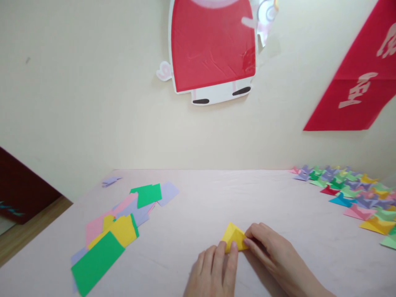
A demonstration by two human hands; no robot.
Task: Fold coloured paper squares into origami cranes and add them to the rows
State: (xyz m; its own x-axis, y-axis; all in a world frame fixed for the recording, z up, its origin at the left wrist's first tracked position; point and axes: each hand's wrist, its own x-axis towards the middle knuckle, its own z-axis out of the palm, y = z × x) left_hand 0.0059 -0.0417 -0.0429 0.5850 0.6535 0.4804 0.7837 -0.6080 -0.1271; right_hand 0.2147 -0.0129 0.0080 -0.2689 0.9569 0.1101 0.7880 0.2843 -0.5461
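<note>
A small folded piece of yellow paper [231, 236], with a peaked top and visible creases, lies at the front middle of the table. My left hand [213, 270] holds its lower left part, the thumb and fingertips pressing on the paper. At the paper's right corner, my right hand [274, 255] pinches with thumb and forefinger, the other fingers curled in. The underside of the fold is hidden.
Loose paper sheets, including a green sheet [98, 263] and a yellow sheet [122, 232], overlap on the left. Rows of folded paper figures [360, 212] stand at the right. A small purple folded paper [111, 181] lies far left. Behind the table [198, 194] rises a wall [93, 103].
</note>
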